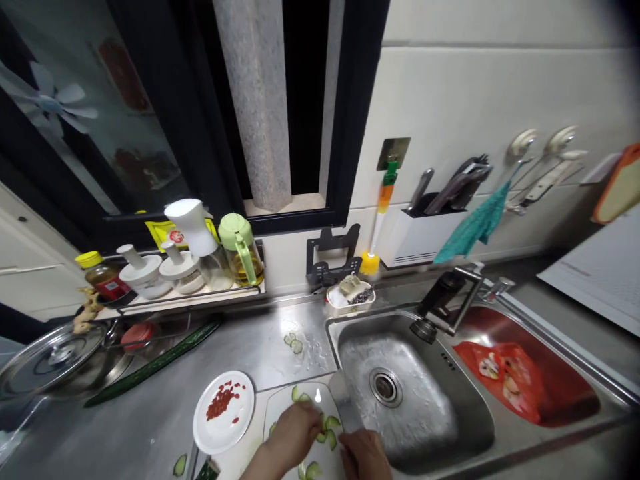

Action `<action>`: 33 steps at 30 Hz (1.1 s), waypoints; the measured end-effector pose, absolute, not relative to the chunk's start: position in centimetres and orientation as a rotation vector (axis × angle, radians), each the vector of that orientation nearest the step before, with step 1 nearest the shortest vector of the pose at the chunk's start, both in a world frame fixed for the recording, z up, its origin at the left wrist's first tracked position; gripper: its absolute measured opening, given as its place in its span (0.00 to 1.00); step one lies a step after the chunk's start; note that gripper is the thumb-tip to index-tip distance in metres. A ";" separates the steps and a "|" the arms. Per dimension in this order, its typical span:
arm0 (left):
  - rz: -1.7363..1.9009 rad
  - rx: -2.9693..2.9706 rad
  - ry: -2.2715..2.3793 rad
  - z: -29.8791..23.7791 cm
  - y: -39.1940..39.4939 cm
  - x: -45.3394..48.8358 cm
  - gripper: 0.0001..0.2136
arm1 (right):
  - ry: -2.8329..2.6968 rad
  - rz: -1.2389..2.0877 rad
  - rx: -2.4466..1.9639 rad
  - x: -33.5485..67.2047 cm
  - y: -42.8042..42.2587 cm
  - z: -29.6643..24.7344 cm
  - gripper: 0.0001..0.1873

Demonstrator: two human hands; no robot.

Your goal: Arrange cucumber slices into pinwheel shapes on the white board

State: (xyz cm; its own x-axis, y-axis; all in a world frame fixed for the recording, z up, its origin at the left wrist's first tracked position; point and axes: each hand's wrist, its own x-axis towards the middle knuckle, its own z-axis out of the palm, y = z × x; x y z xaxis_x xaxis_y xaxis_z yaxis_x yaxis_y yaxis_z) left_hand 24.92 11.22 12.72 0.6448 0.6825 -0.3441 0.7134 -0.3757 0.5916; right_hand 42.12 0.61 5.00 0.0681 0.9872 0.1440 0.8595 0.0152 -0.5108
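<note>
At the bottom edge, both my hands hover over a white plate (280, 410) holding green cucumber slices (331, 424). My left hand (295, 433) is curled down onto the slices, fingertips pinched at them. My right hand (364, 453) sits at the plate's right rim beside the sink, fingers bent; what it grips, if anything, is hidden. A smaller white plate (223, 437) with chopped red chilli (223, 400) lies to the left.
A steel sink (400, 393) with faucet (443, 303) is right of the plates, a red bag (505, 377) in the second basin. A whole cucumber (155, 363), pot lid (50, 357), condiment bottles (190, 253) and knife holder (425, 233) line the back.
</note>
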 end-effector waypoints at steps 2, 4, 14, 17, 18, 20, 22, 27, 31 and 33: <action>-0.093 2.163 1.055 12.8 11.5 25.7 0.13 | -1.838 0.345 -1.891 41.8 0.7 4.9 0.15; -0.131 2.198 1.037 12.9 11.7 26.1 0.13 | -1.842 0.349 -1.903 41.5 0.8 4.7 0.16; -0.209 2.301 0.962 12.3 12.5 27.1 0.10 | -1.864 0.513 -1.954 40.9 1.6 5.0 0.18; -0.202 2.309 0.967 12.1 12.5 27.1 0.11 | -1.871 0.560 -1.976 41.0 1.7 5.2 0.19; -0.198 2.309 0.973 12.0 12.5 27.1 0.11 | -1.871 0.573 -1.981 41.0 1.7 5.2 0.20; -0.190 2.307 0.983 11.7 12.4 27.1 0.11 | -1.868 0.593 -1.979 41.0 1.8 5.1 0.21; -0.182 2.301 0.988 11.5 12.4 27.1 0.11 | -1.863 0.604 -1.969 41.0 1.9 5.0 0.22; -0.149 2.280 1.019 11.6 12.4 26.9 0.11 | -1.881 0.553 -1.952 40.9 2.0 4.9 0.20; -0.099 2.246 1.070 11.9 12.2 26.4 0.11 | -1.884 0.461 -1.927 40.7 2.0 5.0 0.21; -0.074 2.224 1.106 11.9 12.1 25.9 0.11 | -1.869 0.437 -1.905 40.8 2.0 5.0 0.21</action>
